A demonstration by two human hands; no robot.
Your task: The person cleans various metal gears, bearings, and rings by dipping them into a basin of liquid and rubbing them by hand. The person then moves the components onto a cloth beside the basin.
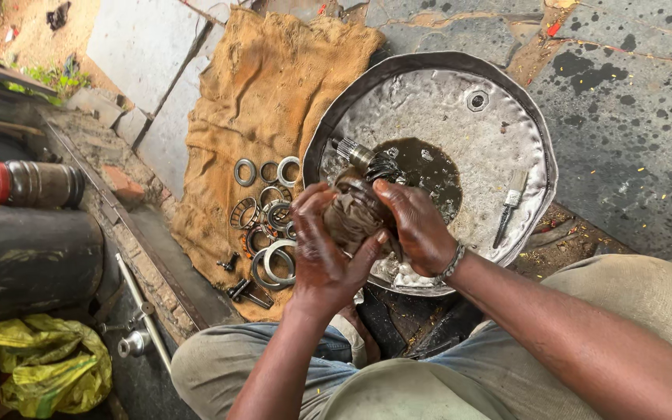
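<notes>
A splined shaft (363,162), wrapped in a brown rag (354,214), is gripped over the metal basin (523,124) by both the left hand (322,247) and the right hand (416,225), each closed around the rag. The oily shaft could slip through the rag and drop into the dark oil pool (429,167), splashing it. One brush (509,204) lies in the basin, roughly ten rings (270,222) are spread on the sack (274,85), and one bottle (33,183) lies to the left.

Both bare forearms reach forward from the bottom edge and converge at centre frame. Left hand (322,247) cupped, palm turned inward, fingers curled, thumb stretched across toward the other hand. Right hand (416,225) opposite it, fingers bent downward, beaded bracelet (452,263) on its wrist.
</notes>
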